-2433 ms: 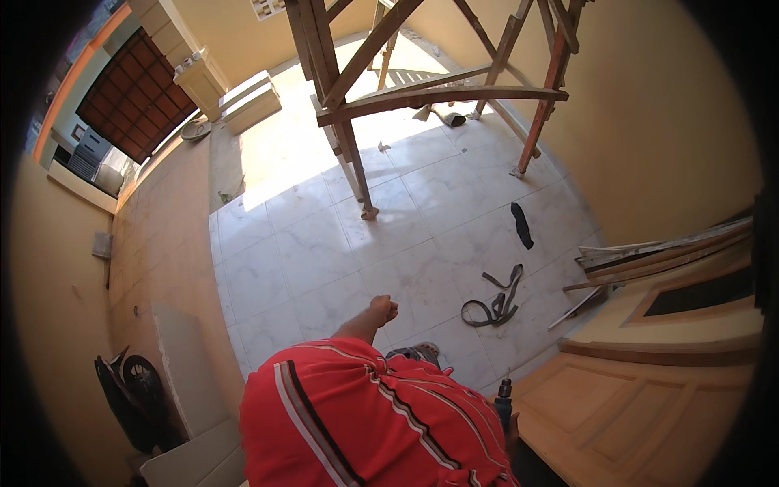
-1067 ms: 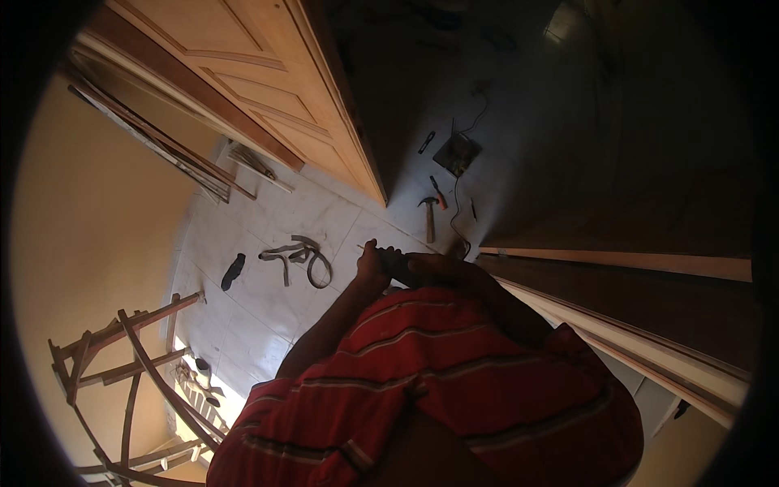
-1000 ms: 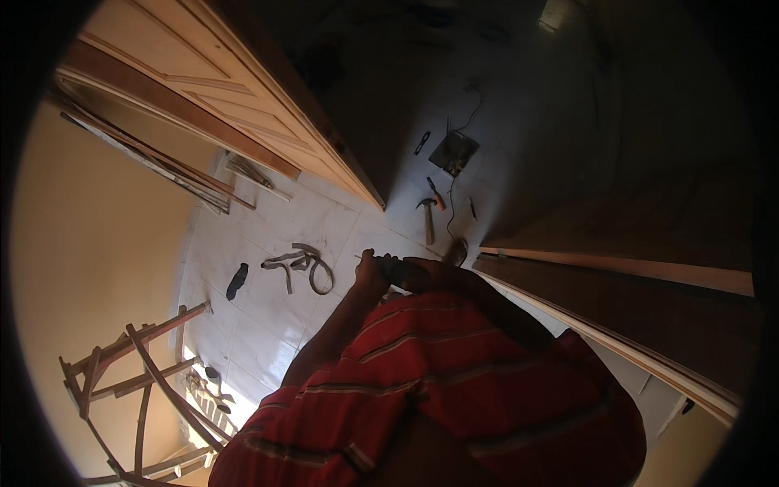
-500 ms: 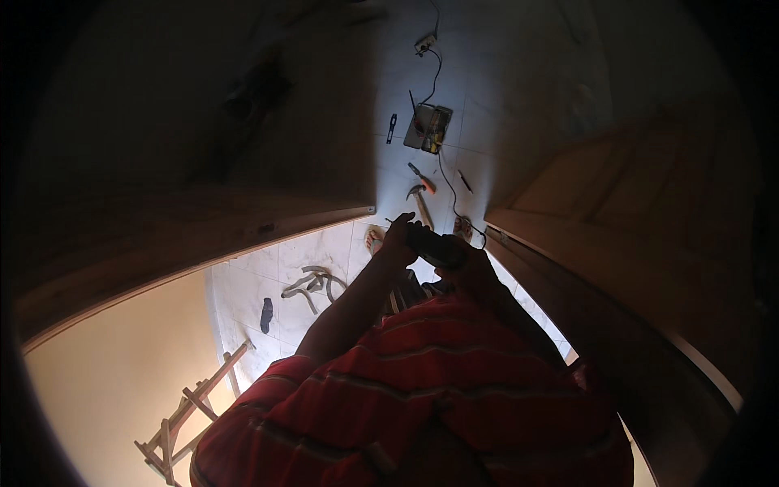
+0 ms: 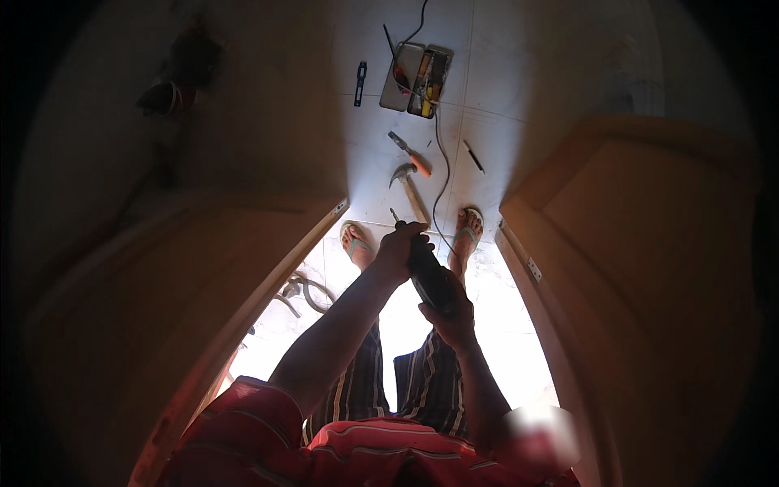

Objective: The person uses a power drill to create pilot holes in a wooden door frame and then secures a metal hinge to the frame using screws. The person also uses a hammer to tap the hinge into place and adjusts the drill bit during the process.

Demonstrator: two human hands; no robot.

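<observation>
A dark power drill (image 5: 432, 280) with a thin bit at its front is held in both hands above the floor, its tip slanting forward and left. My left hand (image 5: 396, 252) is closed around its front part. Around the rear part, my right hand (image 5: 451, 318) is closed; shadow hides some of its fingers. Just beyond the bit, a claw hammer (image 5: 411, 195) with a wooden handle lies on the tiles. A chisel (image 5: 412, 156) with an orange handle rests beside the hammer's head. A dark cord (image 5: 441, 142) runs along the floor towards the drill.
Wooden door panels stand close by on the left (image 5: 268, 260) and right (image 5: 560, 316). Farther off lie an open toolbox (image 5: 398, 96) with several tools, a dark level-like bar (image 5: 360, 84) and a thin dark pen-like stick (image 5: 474, 157). Grey curved pieces (image 5: 312, 294) lie behind the left door.
The view has shifted, with the floor tools now higher in the picture and both feet and trousers showing. The drill has turned to point more forward, both hands staying on it.
</observation>
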